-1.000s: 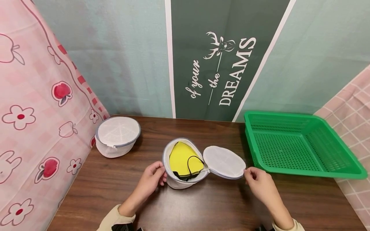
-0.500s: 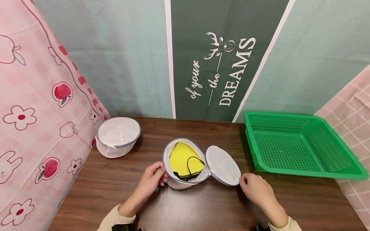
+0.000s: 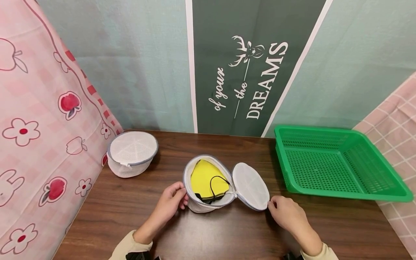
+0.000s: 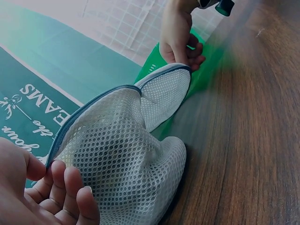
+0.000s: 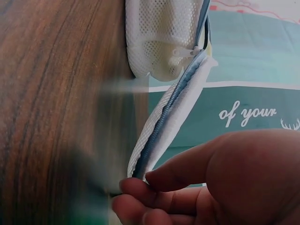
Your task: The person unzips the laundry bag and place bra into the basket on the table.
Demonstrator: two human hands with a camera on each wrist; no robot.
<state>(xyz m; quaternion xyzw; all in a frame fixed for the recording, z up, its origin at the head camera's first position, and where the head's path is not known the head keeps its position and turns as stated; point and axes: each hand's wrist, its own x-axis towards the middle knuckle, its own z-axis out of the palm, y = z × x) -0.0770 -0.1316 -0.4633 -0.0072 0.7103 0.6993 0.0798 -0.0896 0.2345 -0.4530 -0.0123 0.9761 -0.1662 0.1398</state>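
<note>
In the head view a white mesh laundry bag with a grey zipped rim stands on the table, its round lid folded out to the right. Inside lies a yellow cloth-like item with black edging and a thin black cord. My left hand pinches the bag's rim on the left between thumb and fingers; the left wrist view shows the same grip, with the mesh wall sagging below. My right hand pinches the lid's outer edge. The zip pull hangs at the joint of lid and bag.
A second white mesh bag stands open at the back left of the brown wooden table. At the right rear is a green plastic basket with a slotted floor. Printed cloths hang behind and on both sides.
My right hand has moved a little left and toward me with the lid's edge, turning the lid so it slants down to the right. My left hand and the bag stay nearly still.
</note>
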